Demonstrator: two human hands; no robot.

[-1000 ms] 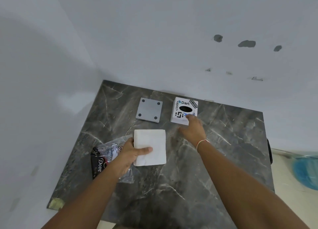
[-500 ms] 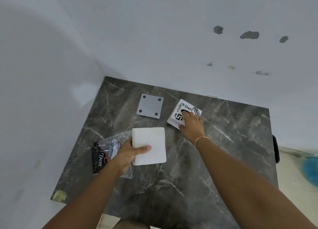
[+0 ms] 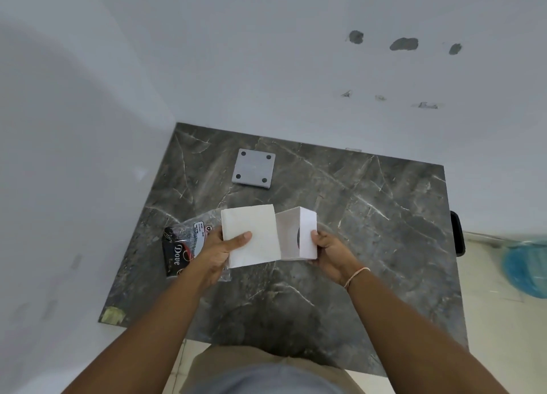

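Note:
My left hand (image 3: 220, 253) grips a stack of white folded tissues (image 3: 251, 235) by its near left edge, thumb on top, lifted above the dark marble table (image 3: 370, 231). Right beside the stack, my right hand (image 3: 328, 250) holds a white square box (image 3: 297, 237) turned with its hollow inside facing me. A dark oval hole shows in the box's far wall. The box's open side touches the stack's right edge.
A grey square plate with black dots at its corners (image 3: 254, 168) lies at the back of the table. A clear plastic wrapper with a black Dove label (image 3: 185, 247) lies under my left hand. White walls close off the left and back. Blue plastic (image 3: 525, 268) lies on the floor at right.
My right hand has picked the printed white box off the table, turned it over and brought it beside the tissues. My left hand has lifted the tissue stack toward it.

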